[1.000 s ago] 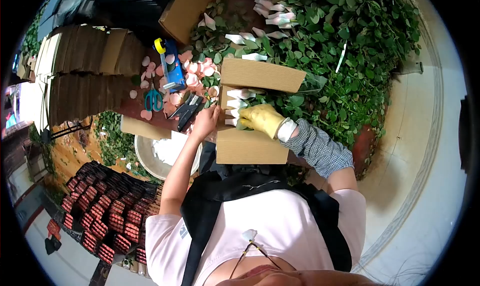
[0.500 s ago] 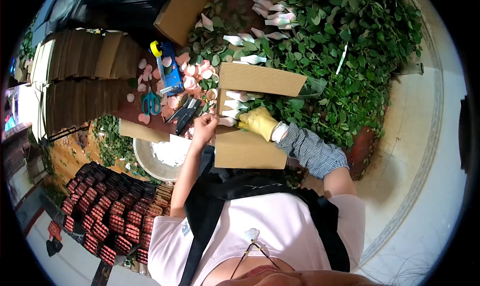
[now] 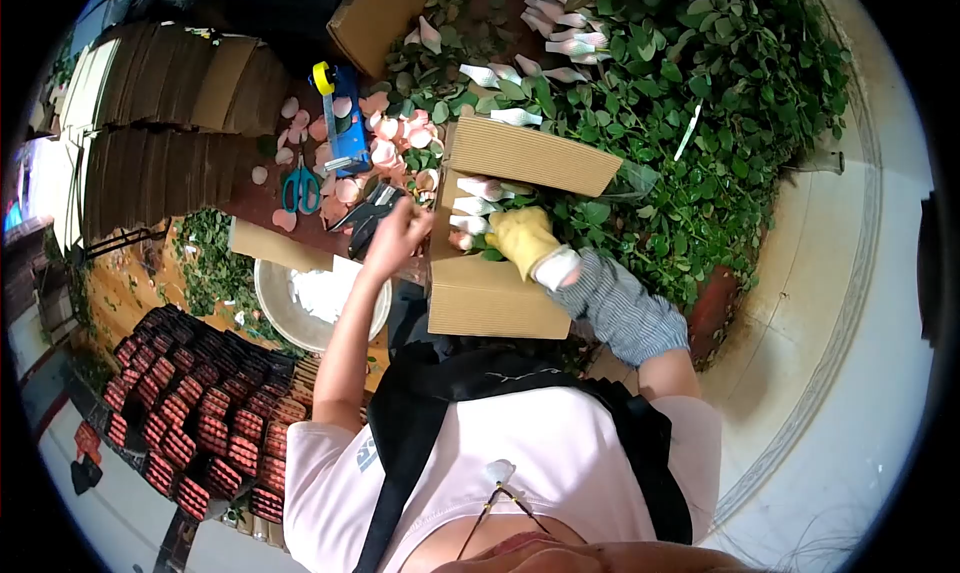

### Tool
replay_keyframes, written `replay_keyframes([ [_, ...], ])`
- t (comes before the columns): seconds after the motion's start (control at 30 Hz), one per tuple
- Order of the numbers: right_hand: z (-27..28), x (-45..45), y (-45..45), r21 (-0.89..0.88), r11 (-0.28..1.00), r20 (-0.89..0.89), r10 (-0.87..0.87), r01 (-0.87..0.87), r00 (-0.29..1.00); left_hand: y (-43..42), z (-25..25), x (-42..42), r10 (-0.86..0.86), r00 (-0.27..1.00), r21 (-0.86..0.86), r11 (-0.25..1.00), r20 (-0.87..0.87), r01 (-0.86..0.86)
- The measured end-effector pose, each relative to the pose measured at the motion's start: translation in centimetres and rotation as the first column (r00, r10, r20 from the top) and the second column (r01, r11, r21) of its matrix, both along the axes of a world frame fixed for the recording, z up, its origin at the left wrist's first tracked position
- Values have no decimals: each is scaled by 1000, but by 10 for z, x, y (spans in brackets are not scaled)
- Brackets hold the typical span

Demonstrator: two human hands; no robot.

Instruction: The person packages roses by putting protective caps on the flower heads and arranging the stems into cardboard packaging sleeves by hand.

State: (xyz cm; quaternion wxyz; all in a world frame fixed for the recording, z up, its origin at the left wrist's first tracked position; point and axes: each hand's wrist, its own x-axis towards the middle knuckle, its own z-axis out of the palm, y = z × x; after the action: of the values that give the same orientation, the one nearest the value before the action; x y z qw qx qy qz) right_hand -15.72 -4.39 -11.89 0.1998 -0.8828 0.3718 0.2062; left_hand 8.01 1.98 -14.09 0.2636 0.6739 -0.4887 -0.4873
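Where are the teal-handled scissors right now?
In the head view, the scissors lie left of the bare left hand, among loose pink petals, between the blue tape dispenser and the white basin.

No readable text; two illegible marks on clothing

A blue-grey print sits on the left sleeve of the pale pink short-sleeved shirt (image 3: 560, 443), partly hidden in a fold, and its characters cannot be made out. A thin, pale, script-like line runs across the black fabric apron (image 3: 470, 373), too small and blurred to read. No brand, number or sign is legible.
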Motion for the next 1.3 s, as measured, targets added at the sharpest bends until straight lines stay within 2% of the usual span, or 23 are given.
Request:
replay_keyframes([
  [0.07, -11, 13, -3, 61, 998, -229, -16, 31, 973, -11, 1, -23, -190, 963, 57, 982, 191, 182],
  [0.13, -3, 15, -4, 54, 998, -210, -13, 25, 978, -18, 4, -36, -340, 866, 89, 940, 366, 331],
  [0.17, 0, 14, -4, 51, 998, -185, -18, 28, 983, -18, -1, -37, -340, 867, 83, 939, 364, 334],
  [0.23, -5, 6, -3, 4, 1000, -111, -19, 19, 994, -15, -15, -40, -226, 960, -106, 964, 164, 245],
  [0.3, -8, 5, -3, -16, 999, -144, -50, 48, 988, -3, -22, -43, -134, 985, -183, 971, 105, 151],
  [0.37, -24, 1, -2, -45, 996, -117, -86, 81, 989, 9, -32, -47, 253, 968, -337, 911, -3, -239],
  [0.4, -26, -4, -1, -43, 994, -12, -101, 100, 995, 18, -67, -44, 484, 864, -147, 852, -142, -502],
  [0.43, -22, -7, -1, -36, 992, 93, -117, 121, 989, 12, -26, -37, 565, 815, -280, 767, -131, -577],
  [0.5, -5, -20, -4, 87, 985, 276, -167, 148, 947, 12, -8, -14, 523, 850, -377, 802, 65, -464],
  [0.53, 7, -18, -4, 89, 977, 351, -211, 192, 912, 10, -2, -12, 498, 867, -393, 795, -10, -461],
  [0.57, 20, -17, 0, 98, 967, 422, -254, 235, 870, 6, -8, -10, 464, 885, -564, 744, 49, -358],
  [0.6, 30, -15, -4, -26, 983, 339, -162, 181, 927, 5, -8, -10, 399, 914, -345, 851, -66, -396],
  [0.63, 24, -16, -5, -28, 984, 340, -154, 174, 928, 4, -7, -9, 351, 916, -111, 920, -196, -377],
  [0.67, 10, -18, -4, -153, 969, 186, -164, 193, 969, -2, -7, -8, 222, 975, -12, 975, -25, -223],
  [0.7, -4, -21, -4, -281, 941, 30, -187, 188, 982, -5, -30, -13, 144, 978, -7, 989, 149, -145],
  [0.8, -14, -18, -8, -272, 946, 94, -156, 176, 983, -19, -28, -36, 118, 979, -116, 988, 164, -99],
  [0.87, 2, -13, -6, -329, 936, 171, -73, 127, 983, -27, -15, -46, -47, 959, -13, 999, 279, 53],
  [0.97, 7, 0, -9, -157, 980, -104, -137, 120, 985, -32, -8, -55, -177, 917, 69, 984, 358, 163],
  [1.1, -8, 6, -10, -135, 983, -153, -144, 123, 978, -26, -4, -62, -107, 898, -35, 990, 427, 135],
  [1.17, -5, 11, -12, -82, 982, -264, -185, 169, 947, -27, -14, -60, -128, 918, -29, 988, 374, 149],
  [1.23, -5, 12, -10, -98, 984, -272, -170, 149, 947, -29, -10, -57, -56, 994, -7, 998, -94, 56],
  [1.27, -5, 12, -11, -119, 984, -272, -161, 132, 949, -28, 9, -55, 59, 967, 162, 987, -249, -18],
  [1.3, -10, 12, -11, -119, 985, -274, -154, 125, 949, -23, -3, -57, 66, 966, 163, 986, -250, -25],
])
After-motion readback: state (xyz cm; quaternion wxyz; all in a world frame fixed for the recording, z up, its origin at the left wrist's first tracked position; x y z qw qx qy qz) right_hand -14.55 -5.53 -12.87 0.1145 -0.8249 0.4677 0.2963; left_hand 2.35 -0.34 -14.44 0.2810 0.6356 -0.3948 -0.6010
